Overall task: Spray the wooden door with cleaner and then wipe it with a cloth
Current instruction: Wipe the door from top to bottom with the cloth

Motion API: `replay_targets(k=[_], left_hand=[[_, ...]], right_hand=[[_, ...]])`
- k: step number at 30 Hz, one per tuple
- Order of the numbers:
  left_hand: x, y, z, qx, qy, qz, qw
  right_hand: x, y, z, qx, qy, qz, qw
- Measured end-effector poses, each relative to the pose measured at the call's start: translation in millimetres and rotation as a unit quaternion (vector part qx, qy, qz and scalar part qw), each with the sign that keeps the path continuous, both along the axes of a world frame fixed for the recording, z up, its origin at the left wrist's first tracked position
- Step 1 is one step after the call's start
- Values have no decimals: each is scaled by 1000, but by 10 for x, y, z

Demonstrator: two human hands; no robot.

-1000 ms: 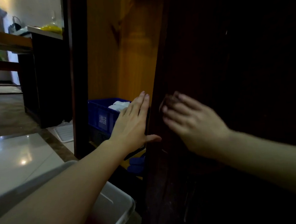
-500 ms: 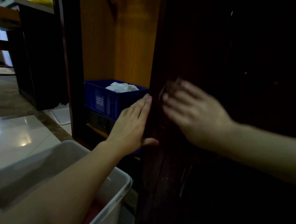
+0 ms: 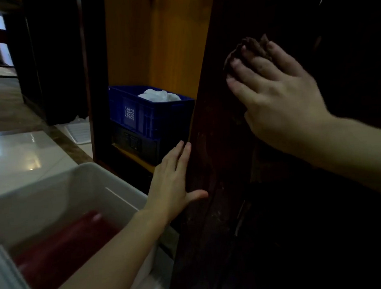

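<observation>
- Both hands are on the dark wooden door: the left hand lies flat along its near edge, fingers straight and together, thumb spread onto the door's face, holding nothing but steadying the panel.
- Higher up, the right hand presses a dark brown cloth against the door's face; the fingers lie spread and fairly straight over the cloth, which bunches out past the fingertips. It looks pressed flat rather than pinched.
- By my reckoning the wiping step is in hand. No spray bottle shows anywhere here, so I cannot tell where the cleaner stands.
- Faint pale streaks show on the wood low down, below the left hand, so that part may want attention yet.
- Next move, as I judge it: draw the cloth down or across the panel with even pressure while the left hand keeps the door from swinging.
- Behind the open door a blue crate holds something white; beside the left forearm sits a pale plastic bin with something red inside.
- Most of the door's right side is too dark to read.
</observation>
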State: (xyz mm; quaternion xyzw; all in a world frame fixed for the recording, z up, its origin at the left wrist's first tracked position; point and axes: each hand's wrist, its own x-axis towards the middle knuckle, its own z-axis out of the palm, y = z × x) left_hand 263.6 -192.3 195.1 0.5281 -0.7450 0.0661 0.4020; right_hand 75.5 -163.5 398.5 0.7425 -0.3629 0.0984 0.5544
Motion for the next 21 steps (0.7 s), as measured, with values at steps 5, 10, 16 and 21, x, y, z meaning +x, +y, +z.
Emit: replay_targets(k=[5, 10, 16, 21], left_hand=[[-58, 47, -211, -6, 38, 0, 999], [-62, 44, -221, -1, 56, -7, 998], [-43, 30, -197, 26, 57, -18, 998], [-54, 24, -188, 41, 20, -13, 999]], right_hand=[[-119, 228, -1305, 171, 145, -6, 975], [-104, 199, -1253, 193, 157, 21, 968], [251, -58, -167, 4, 47, -20, 999], [245, 197, -1178, 147, 200, -67, 967]])
